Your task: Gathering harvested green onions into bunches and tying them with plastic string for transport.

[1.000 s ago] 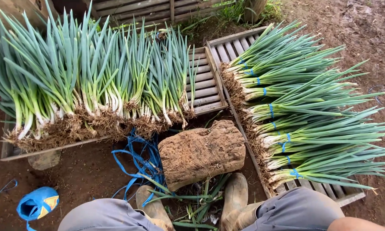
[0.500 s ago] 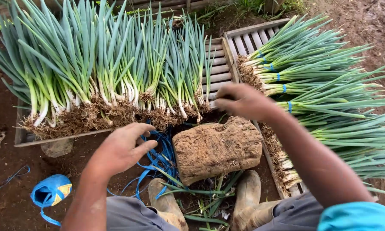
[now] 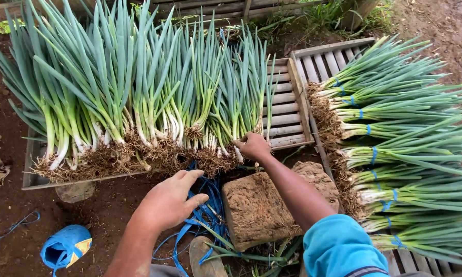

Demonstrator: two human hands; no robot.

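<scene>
A wide row of loose green onions lies on the wooden pallet ahead of me, roots toward me. Tied bundles are stacked on my right. A flat stone sits below. My right hand grips onion stalks at the row's right end. My left hand hovers open, palm down, over blue string.

Left hand open, right hand closed.
</scene>
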